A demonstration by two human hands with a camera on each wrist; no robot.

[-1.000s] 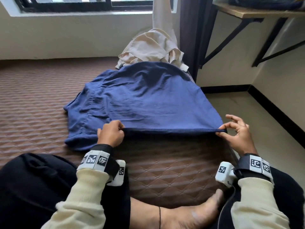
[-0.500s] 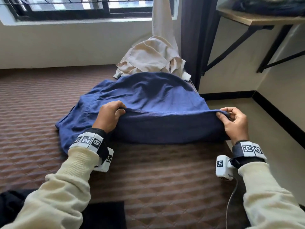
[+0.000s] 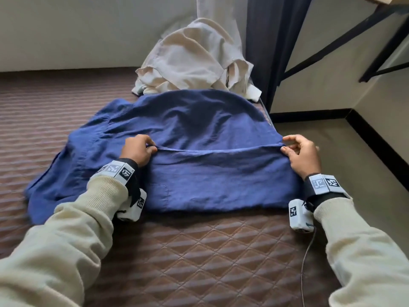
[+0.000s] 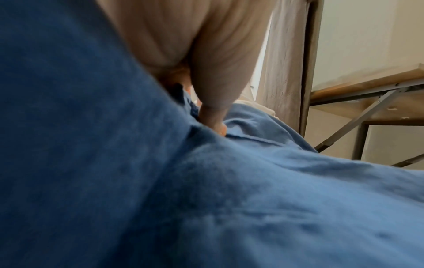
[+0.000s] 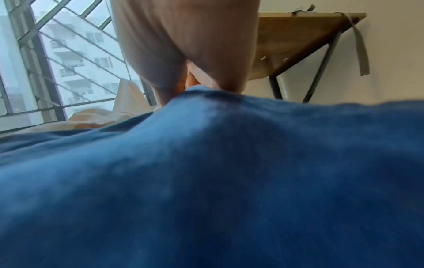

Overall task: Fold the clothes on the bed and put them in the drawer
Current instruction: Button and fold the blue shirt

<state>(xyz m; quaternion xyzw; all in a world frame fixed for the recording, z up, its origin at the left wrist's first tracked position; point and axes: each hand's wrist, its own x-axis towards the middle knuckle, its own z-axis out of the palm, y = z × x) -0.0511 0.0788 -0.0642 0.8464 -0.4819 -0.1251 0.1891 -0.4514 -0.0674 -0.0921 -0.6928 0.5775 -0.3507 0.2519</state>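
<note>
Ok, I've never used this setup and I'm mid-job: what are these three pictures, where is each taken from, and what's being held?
There is no machine here: a person works with bare hands, wearing a camera on the head and one on each wrist. The big picture is the head view, looking down at a brown quilted bed. On it lies a blue garment, with a crumpled cream garment behind it. The left hand and right hand each pinch the blue garment's hem, folded over away from the person. The other two pictures look along each wrist: mostly blue cloth up close, with fingers in a grip on the hem. No drawer shows.
</note>
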